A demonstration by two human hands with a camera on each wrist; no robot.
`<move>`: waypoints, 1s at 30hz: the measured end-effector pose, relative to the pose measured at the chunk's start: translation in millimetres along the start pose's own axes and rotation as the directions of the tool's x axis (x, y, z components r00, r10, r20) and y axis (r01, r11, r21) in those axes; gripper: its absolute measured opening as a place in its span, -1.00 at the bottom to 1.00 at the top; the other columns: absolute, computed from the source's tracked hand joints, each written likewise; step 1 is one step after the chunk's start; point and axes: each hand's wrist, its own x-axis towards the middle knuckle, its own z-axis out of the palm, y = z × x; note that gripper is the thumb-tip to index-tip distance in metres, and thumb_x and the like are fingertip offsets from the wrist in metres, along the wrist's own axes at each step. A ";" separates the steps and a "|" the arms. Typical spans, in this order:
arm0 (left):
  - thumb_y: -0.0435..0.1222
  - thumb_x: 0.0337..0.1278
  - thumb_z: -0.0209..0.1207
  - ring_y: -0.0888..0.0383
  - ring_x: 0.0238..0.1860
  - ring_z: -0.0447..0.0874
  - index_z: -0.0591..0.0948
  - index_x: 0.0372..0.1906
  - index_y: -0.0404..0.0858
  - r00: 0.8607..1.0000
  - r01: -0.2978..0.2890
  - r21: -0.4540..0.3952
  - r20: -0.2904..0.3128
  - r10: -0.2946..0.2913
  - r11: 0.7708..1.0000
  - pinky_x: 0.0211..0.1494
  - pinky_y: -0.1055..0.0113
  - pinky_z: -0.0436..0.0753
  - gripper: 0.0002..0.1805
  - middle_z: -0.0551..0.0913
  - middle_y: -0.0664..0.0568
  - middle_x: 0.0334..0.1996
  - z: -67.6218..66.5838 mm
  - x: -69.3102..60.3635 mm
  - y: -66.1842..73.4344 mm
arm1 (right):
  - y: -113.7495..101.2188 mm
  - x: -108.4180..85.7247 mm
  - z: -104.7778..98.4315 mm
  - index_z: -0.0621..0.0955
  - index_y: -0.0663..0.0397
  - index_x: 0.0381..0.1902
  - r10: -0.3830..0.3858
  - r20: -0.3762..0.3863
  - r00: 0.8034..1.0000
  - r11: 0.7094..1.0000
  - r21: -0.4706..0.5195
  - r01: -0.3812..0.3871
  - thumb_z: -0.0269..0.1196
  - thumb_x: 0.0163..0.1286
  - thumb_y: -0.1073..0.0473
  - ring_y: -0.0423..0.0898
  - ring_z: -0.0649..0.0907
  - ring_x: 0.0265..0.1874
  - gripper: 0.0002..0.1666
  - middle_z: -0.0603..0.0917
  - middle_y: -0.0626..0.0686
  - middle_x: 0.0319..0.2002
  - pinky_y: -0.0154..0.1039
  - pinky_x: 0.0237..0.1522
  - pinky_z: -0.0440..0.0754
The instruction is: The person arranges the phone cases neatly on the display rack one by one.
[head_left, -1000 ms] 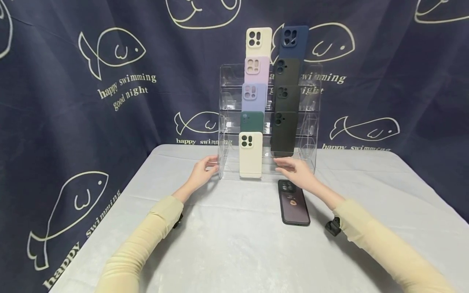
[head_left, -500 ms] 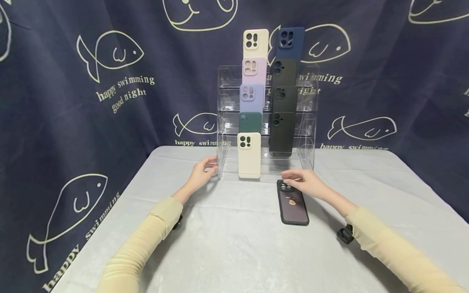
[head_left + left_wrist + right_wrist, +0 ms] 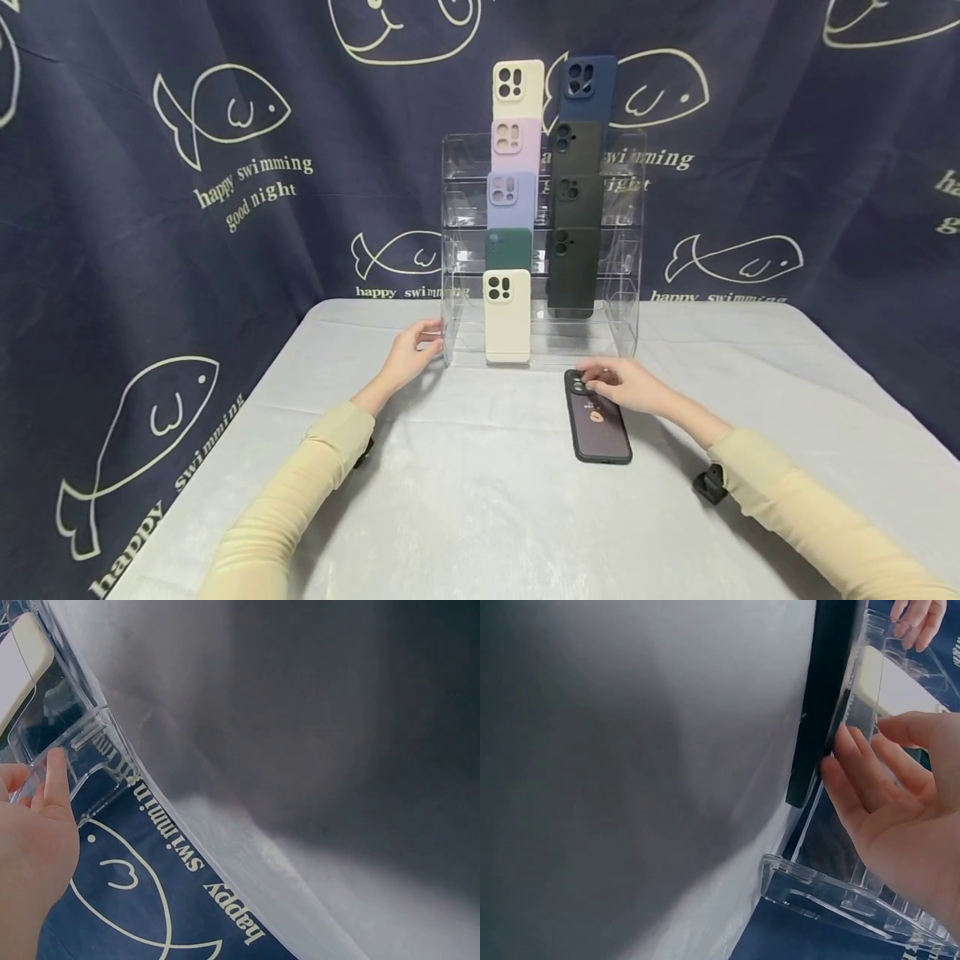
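Note:
A dark phone case (image 3: 601, 433) with a black rim and a small orange mark lies flat on the table. My right hand (image 3: 628, 385) is over its camera end, fingertips at the far edge; in the right wrist view the fingers (image 3: 845, 787) reach the dark edge with the thumb apart from them. My left hand (image 3: 409, 353) rests by the left side of a clear tiered stand (image 3: 542, 342), its fingers (image 3: 57, 776) extended against the side panel. A cream case (image 3: 507, 329) stands in the stand's lowest tier, left column.
Above the cream case rise green (image 3: 508, 248), blue (image 3: 512, 207), lilac (image 3: 517, 150) and another cream case (image 3: 519, 92). The right column holds several black cases (image 3: 573, 275) and a navy one (image 3: 597, 100). A dark fish-patterned curtain (image 3: 360, 125) hangs behind the pale table (image 3: 450, 492).
My right hand has come away from the stand's lower front, down and towards me, onto the dark phone case's camera end. My left hand stays by the stand's side.

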 end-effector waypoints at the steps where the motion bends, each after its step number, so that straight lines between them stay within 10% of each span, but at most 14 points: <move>1: -0.41 0.21 0.12 -0.15 0.07 0.57 0.42 0.18 -0.42 1.000 0.001 -0.003 0.002 -0.001 1.000 0.11 0.10 0.64 -0.57 0.50 -0.27 0.16 0.5 -0.1 0.3 | -0.2 -1.5 -0.6 0.52 0.39 0.05 0.001 0.012 1.000 1.000 0.008 -0.001 0.17 0.29 0.35 0.10 0.69 -0.17 -0.63 0.71 0.20 -0.22 0.04 0.03 0.62; 7: -0.42 0.21 0.12 -0.15 0.06 0.57 0.42 0.17 -0.43 1.000 0.006 -0.004 0.000 -0.006 1.000 0.11 0.07 0.63 -0.58 0.50 -0.27 0.15 -0.8 -1.6 -0.1 | -3.4 -6.3 -2.9 0.53 0.38 0.05 0.003 0.028 1.000 0.999 0.045 -0.004 0.22 0.29 0.27 0.07 0.71 -0.22 -0.60 0.71 0.22 -0.19 -0.16 -0.08 0.68; 21: -0.43 0.21 0.11 -0.16 0.06 0.57 0.42 0.18 -0.43 1.000 -0.006 0.004 -0.008 0.006 1.000 0.13 0.05 0.62 -0.57 0.50 -0.28 0.15 -0.5 1.3 1.2 | -6.5 -10.9 -9.3 0.43 0.45 0.17 0.118 0.047 0.992 0.973 -0.203 -0.106 0.33 0.17 0.01 0.35 0.48 0.10 -0.24 0.48 0.44 0.11 0.24 0.18 0.42; 30: -0.43 0.20 0.11 -0.14 0.05 0.58 0.43 0.17 -0.42 1.000 0.002 0.017 -0.002 -0.002 1.000 0.10 0.11 0.64 -0.58 0.51 -0.26 0.14 0.3 0.1 1.6 | -6.7 -17.0 -7.6 0.44 0.50 0.13 0.134 0.047 0.990 0.968 -0.222 -0.121 0.38 0.09 0.00 0.25 0.53 -0.07 -0.19 0.49 0.44 -0.01 0.20 0.06 0.50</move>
